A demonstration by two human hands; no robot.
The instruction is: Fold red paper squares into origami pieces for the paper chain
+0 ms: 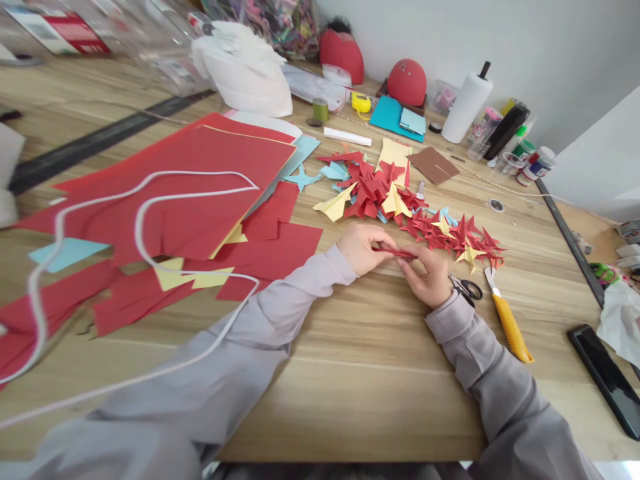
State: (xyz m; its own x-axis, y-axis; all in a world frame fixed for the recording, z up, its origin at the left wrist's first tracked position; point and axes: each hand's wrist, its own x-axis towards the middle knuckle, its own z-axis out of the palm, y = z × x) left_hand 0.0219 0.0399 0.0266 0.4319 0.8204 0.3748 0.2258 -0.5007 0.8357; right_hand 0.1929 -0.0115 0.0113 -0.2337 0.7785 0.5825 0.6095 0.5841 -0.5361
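**Left hand and right hand pinch a folded red paper above the surface**

The fingers cover both ends of the folded red paper, leaving a thin strip showing between them; its full shape cannot be told. The blades of the black scissors are hard to make out beside the right cuff. Clear plastic bottles at the upper left are blurred and cut off by the frame.

The folded red paper lies between the fingertips of the two hands, the left hand closed on one end and the right hand on the other. Just beyond it spreads a heap of folded paper shapes, mostly red, some yellow and blue. The scissors and a yellow-handled tool lie to the right of the right hand.

The surface is wood-grained. Large red sheets cover its left part, with a white cable looping over them and across the left sleeve. A black phone lies at the right edge. Small jars, a white bottle and two red rounded objects stand towards the pale wall.
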